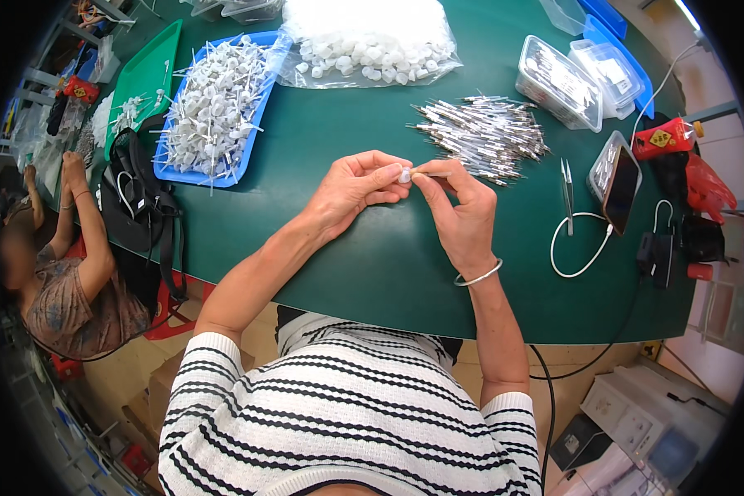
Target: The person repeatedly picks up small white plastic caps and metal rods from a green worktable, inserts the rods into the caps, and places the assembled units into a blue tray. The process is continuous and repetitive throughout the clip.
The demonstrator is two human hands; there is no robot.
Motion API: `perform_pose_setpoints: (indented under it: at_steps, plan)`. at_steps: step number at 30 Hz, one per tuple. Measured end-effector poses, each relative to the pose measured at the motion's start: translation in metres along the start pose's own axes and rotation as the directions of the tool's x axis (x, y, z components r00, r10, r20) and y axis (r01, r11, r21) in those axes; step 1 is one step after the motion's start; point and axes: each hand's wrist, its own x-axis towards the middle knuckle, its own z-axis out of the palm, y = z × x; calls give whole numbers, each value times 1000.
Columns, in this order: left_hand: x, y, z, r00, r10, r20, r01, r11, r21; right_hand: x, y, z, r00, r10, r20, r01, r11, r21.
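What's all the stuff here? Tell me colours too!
Table: one, green, middle
Blue tray: one, blue, upper left
Stemmed pieces: many, white, in blue tray
Green tray: one, green, further left
Big bag: one, clear, top middle
Caps: many, white, inside bag
Rods: many, silver and white, right of centre
Tweezers: one, silver, right of rods
Phone: one, dark, right
Boxes: several, clear, upper right
Backpack: one, black, left
Other person: at least one, patterned top, left
Small piece: one, white, between hands
Jumper: one, striped white and black, bottom
Left hand: one, bare, centre
Right hand: one, bare, centre
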Motion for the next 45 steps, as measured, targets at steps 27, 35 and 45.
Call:
perform_pose_setpoints:
  at_steps: [27, 35, 45]
  plan:
    - [-6, -4, -3, 980, 193, 53, -198, 970, 140, 1, -11, -11, 984, 130, 118, -116, 986, -119]
    - [-7, -5, -2, 984, 176, 37, -179, 974, 135, 0, -7, -12, 949, 269, 165, -266, 963, -40]
    - [-10, -5, -3, 978, 200, 65, -208, 967, 149, -6, -1, -5, 919, 355, 171, -379, 914, 143]
